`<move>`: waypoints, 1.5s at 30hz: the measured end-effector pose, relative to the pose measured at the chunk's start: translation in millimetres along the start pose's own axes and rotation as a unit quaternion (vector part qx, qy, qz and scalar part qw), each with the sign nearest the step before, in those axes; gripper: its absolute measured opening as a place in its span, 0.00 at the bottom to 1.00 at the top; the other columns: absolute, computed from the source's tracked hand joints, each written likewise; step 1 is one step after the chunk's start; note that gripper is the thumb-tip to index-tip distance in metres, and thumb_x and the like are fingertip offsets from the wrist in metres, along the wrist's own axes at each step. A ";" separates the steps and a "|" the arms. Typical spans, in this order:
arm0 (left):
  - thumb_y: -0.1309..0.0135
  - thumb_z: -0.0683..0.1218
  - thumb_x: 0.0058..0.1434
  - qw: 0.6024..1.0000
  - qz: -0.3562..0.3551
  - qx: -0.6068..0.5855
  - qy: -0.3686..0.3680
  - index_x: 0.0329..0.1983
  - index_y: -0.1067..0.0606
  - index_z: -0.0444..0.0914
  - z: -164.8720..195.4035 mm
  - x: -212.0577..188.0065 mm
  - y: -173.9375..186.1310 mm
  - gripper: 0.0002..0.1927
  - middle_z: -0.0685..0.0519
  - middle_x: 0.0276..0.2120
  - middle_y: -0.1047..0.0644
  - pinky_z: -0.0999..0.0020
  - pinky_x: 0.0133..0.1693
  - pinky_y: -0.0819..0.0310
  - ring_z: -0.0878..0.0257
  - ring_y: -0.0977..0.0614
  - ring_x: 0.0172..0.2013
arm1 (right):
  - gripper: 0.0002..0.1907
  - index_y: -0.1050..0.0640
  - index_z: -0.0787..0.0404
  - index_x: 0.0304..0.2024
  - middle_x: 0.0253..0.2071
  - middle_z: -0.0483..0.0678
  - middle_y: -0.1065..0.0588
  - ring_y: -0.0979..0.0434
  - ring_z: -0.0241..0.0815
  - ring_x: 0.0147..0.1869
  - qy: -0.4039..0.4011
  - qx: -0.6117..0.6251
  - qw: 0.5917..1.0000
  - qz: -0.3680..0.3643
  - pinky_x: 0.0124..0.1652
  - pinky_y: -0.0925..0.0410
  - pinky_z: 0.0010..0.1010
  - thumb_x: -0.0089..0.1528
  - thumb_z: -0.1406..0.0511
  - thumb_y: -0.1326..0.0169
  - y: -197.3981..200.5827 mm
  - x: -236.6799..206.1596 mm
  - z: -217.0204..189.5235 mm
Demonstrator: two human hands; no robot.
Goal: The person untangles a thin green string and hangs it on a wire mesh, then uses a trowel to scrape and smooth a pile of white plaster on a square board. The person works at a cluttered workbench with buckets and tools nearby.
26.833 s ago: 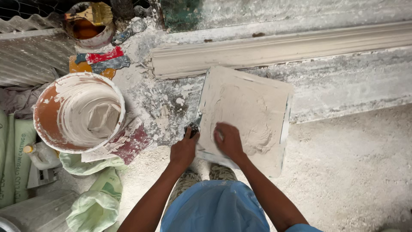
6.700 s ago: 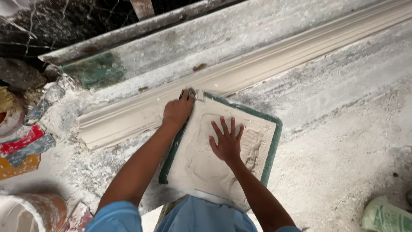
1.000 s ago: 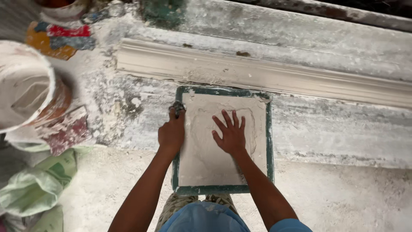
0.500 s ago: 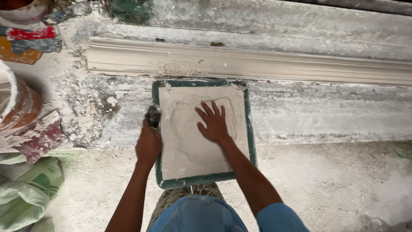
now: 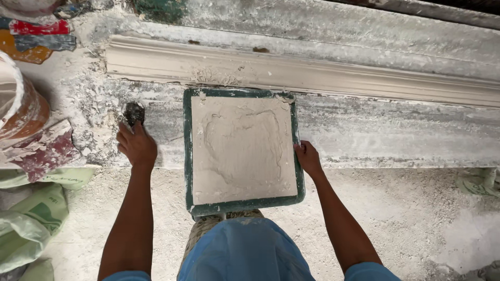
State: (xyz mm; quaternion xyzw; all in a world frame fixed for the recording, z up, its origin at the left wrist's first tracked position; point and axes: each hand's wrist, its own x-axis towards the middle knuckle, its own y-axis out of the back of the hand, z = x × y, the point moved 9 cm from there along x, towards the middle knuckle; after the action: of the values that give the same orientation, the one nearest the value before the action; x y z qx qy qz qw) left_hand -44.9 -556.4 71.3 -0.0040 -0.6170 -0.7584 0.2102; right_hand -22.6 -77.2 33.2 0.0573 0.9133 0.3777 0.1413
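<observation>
A square green mould filled with pale wet plaster lies on a plaster-crusted slab in front of me. My right hand grips its right rim, fingers curled over the edge. Off to the mould's left, my left hand is closed around a small dark, plaster-caked tool, resting on the slab and apart from the mould. The plaster surface shows shallow swirl marks.
A long cast plaster cornice runs along the slab behind the mould. A plaster-smeared bucket stands at the far left, with green sacks below it and coloured scraps at top left. Dusty ground lies nearer me.
My right hand has left the plaster surface and gone to the mould's right rim. My left hand with the tool has drawn away from the mould's left edge. The view shifted left.
</observation>
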 end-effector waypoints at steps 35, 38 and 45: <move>0.45 0.31 0.65 0.852 -0.007 -0.498 -0.159 0.42 0.25 0.33 114.9 48.0 56.8 0.06 0.47 0.38 0.18 0.62 0.42 0.21 0.58 0.15 0.40 | 0.15 0.30 0.63 0.55 0.45 0.48 0.27 0.27 0.38 0.47 0.236 0.278 0.921 0.140 0.46 0.29 0.33 0.71 0.60 0.47 116.9 37.7 -83.9; 0.47 0.28 0.60 0.840 -0.038 -0.506 -0.192 0.43 0.26 0.34 112.3 33.8 47.6 0.11 0.46 0.45 0.18 0.63 0.43 0.17 0.55 0.14 0.51 | 0.18 0.31 0.63 0.57 0.48 0.49 0.27 0.26 0.40 0.48 0.182 0.283 0.932 0.135 0.46 0.29 0.35 0.70 0.60 0.47 106.5 33.5 -59.3; 0.51 0.25 0.58 0.851 -0.038 -0.453 -0.262 0.44 0.28 0.35 87.7 -32.9 24.9 0.16 0.44 0.54 0.20 0.50 0.62 0.29 0.50 0.21 0.60 | 0.24 0.32 0.63 0.62 0.53 0.51 0.27 0.24 0.43 0.52 -0.025 0.353 0.931 0.087 0.48 0.27 0.38 0.68 0.59 0.47 81.5 -27.0 26.8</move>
State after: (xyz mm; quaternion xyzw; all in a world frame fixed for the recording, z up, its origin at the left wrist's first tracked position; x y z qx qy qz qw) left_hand -29.0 -467.6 106.7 -0.2740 -0.2373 -0.9319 -0.0135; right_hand 11.0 -7.1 78.5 0.1919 0.9753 0.0404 0.1019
